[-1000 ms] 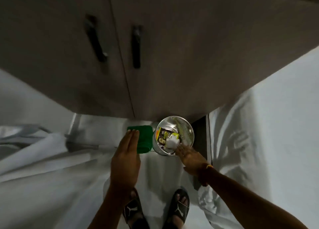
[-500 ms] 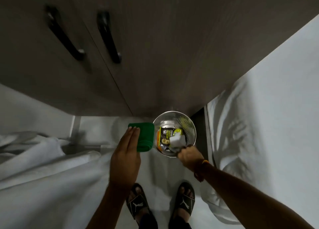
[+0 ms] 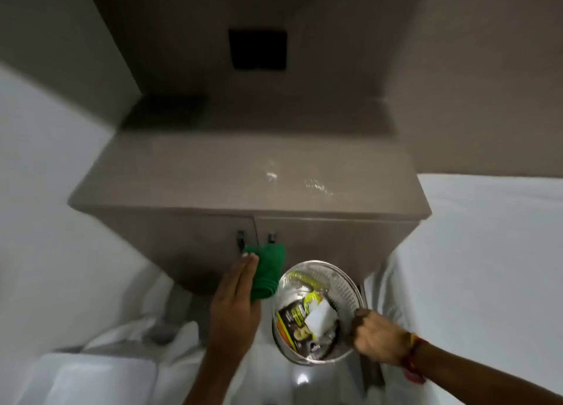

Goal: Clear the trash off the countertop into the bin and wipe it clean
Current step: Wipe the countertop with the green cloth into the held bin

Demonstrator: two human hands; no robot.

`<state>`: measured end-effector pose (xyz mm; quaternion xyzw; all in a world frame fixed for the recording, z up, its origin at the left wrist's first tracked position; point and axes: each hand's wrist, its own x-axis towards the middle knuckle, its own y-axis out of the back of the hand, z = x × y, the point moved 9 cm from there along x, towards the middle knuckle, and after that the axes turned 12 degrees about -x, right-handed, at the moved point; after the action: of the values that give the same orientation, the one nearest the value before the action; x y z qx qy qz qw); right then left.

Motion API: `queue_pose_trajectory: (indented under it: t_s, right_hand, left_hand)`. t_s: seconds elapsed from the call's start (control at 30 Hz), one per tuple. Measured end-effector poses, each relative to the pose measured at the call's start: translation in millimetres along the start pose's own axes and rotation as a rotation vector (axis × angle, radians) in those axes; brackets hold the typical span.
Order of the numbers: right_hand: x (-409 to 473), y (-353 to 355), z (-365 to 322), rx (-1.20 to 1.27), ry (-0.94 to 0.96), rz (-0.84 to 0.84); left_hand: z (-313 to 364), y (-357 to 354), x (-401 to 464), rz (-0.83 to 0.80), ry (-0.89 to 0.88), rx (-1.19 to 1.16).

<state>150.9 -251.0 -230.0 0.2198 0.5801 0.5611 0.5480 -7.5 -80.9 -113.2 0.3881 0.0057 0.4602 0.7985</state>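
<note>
My right hand (image 3: 376, 339) grips the rim of a round perforated metal bin (image 3: 347, 285) and holds it up in front of the cabinet. Inside the bin lie a black and yellow wrapper (image 3: 294, 319), a white crumpled paper (image 3: 321, 316) and a yellow-green piece. My left hand (image 3: 234, 304) holds a folded green cloth (image 3: 268, 270) just left of the bin, fingers flat against it. The brown countertop (image 3: 213, 176) lies beyond both hands, with small wet-looking glints (image 3: 292, 180) on its right half.
Two cabinet doors with dark handles (image 3: 240, 240) sit below the countertop edge. A dark square panel (image 3: 258, 49) is on the back wall and a dark flat object (image 3: 166, 113) at the counter's back left. White bedding (image 3: 487, 267) lies on the right, white fabric lower left.
The view has tilted up from the floor and cabinet front to the countertop. My right hand has lifted the bin by its rim; my left hand rose with the green cloth.
</note>
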Motion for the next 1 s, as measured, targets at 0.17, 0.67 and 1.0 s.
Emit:
queue_pose_trajectory:
  t_s: [0.17, 0.67, 1.0]
  right_hand:
    - [-17.6, 70.5, 38.2, -0.197, -0.011, 0.114]
    - [-28.5, 120.9, 76.2, -0.234, 0.045, 0.359]
    - [0.8, 86.6, 63.9, -0.281, 0.113, 0.259]
  left_hand:
    - [23.1, 36.7, 87.4, 0.032, -0.049, 0.02]
    - [-27.6, 6.1, 227.0, -0.171, 0.136, 0.389]
    - [-45.5, -32.4, 338.8, -0.017, 0.325, -0.027]
